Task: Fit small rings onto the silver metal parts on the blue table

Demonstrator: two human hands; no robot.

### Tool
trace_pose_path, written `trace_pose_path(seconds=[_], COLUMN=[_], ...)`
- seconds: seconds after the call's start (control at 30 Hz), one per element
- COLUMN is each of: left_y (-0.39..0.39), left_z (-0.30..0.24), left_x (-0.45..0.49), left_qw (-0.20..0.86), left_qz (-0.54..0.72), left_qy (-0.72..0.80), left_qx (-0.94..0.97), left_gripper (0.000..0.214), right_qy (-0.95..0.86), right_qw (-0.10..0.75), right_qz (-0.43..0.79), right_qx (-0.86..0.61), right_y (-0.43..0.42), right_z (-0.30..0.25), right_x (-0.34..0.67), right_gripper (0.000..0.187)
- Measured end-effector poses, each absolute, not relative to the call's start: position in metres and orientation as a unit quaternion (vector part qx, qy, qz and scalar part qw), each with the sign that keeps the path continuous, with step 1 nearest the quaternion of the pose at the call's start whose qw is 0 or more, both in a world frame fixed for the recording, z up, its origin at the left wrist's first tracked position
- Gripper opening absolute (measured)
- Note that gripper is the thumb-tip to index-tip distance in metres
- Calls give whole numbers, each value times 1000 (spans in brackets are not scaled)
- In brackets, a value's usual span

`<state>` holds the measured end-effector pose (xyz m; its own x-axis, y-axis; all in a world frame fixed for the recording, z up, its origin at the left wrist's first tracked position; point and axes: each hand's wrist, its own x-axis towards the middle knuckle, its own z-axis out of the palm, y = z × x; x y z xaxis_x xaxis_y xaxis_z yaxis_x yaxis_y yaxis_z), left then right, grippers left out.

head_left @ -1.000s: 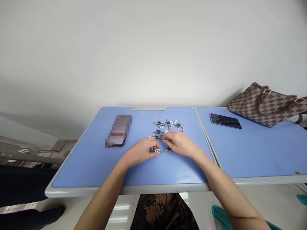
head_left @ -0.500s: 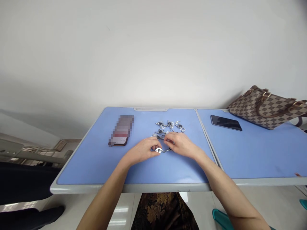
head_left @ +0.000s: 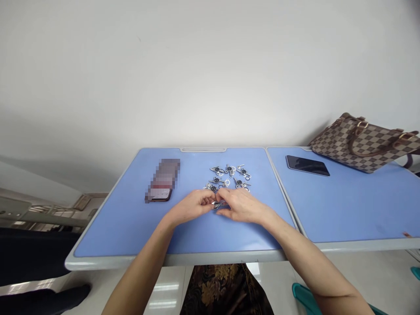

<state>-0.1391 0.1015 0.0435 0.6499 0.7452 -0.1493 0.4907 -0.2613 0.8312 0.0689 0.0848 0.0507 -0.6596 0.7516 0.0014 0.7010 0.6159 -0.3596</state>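
Observation:
My left hand [head_left: 192, 204] is closed in a pinch on a small silver metal keychain-like piece [head_left: 215, 205] at the front middle of the desk. From the other side, my right hand [head_left: 244, 205] closes its fingers on the same piece, with thumb and fingertips meeting my left hand's. Most of that piece is hidden by the fingers, so its exact kind is unclear. Just beyond my hands lies a loose group of several similar silver pieces [head_left: 216, 180] with black round centres and rings. One of them [head_left: 239, 182] sits right behind my right hand.
On the blue desk [head_left: 131, 232] a phone with a blurred-out screen [head_left: 160, 194] lies at left. Across the seam, the right desk holds a black phone [head_left: 307, 165] and a brown checkered handbag [head_left: 354, 144]. A white wall [head_left: 210, 78] stands behind. Dark-clothed legs [head_left: 33, 253] show at lower left.
My right hand has moved left and now meets my left hand at the metal piece. A similar piece that it partly covered now shows behind it. The view has shifted slightly.

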Motion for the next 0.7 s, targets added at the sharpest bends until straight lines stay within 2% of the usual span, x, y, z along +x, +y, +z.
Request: trace_pose_path(seconds=[0.13, 0.27, 0.37, 0.57, 0.7], left_y=[102, 102, 102, 102, 102], left_z=[41, 37, 34, 38, 40], left_x=[-139, -136, -135, -137, -139], left_qw=[521, 580, 593, 523, 464], left_qz=[160, 186, 200, 168, 123], left_qy=[394, 393, 390, 427, 437], left_qx=[740, 688, 676, 718, 761], left_gripper=[13, 24, 28, 30, 25], right_qy=[-900, -909, -916, -911, -905], right_qw=[71, 69, 67, 70, 106], right_qz=[135, 105, 83, 84, 125], right_qx=[-408, -397, -387, -397, -394], right_y=[84, 82, 81, 82, 86], right_z=[49, 46, 42, 43, 51], right_x=[66, 64, 61, 64, 72], right_gripper=[25, 29, 23, 19, 19])
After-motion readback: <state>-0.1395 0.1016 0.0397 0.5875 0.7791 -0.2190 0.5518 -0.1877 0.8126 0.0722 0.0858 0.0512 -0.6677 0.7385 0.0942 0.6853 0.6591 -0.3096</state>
